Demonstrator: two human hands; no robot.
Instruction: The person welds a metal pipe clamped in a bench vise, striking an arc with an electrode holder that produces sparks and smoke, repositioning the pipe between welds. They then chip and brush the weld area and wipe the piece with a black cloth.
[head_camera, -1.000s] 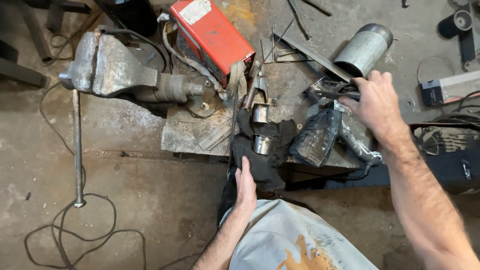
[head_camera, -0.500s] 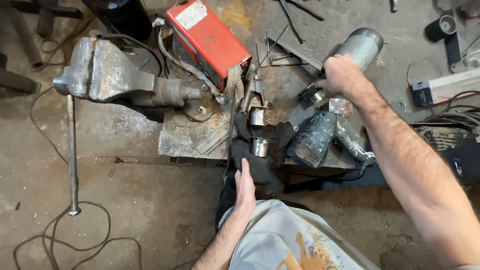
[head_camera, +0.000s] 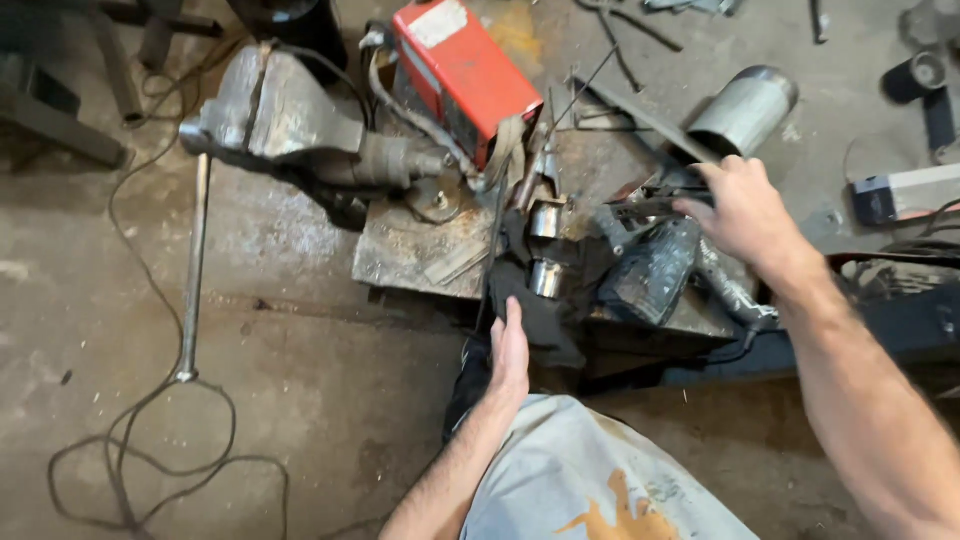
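At the far left a heavy grey steel bench vise (head_camera: 300, 130) sits on the stained concrete floor (head_camera: 150, 330), its long handle bar reaching toward the near side. Right of it stands a red box-shaped welding machine (head_camera: 465, 70) at the far edge of the rusty steel plate tabletop (head_camera: 420, 250). Near the middle, the left hand (head_camera: 508, 352) lies flat, fingers together, on a black cloth (head_camera: 535, 310) draped over the plate's near edge, just below two short shiny metal tube pieces (head_camera: 545, 248). Further right, the right hand (head_camera: 745, 215) closes on a dark, blurred metal tool (head_camera: 645, 208), above a dusty black angle grinder (head_camera: 655, 270). Beyond lies a grey metal cylinder (head_camera: 745, 108).
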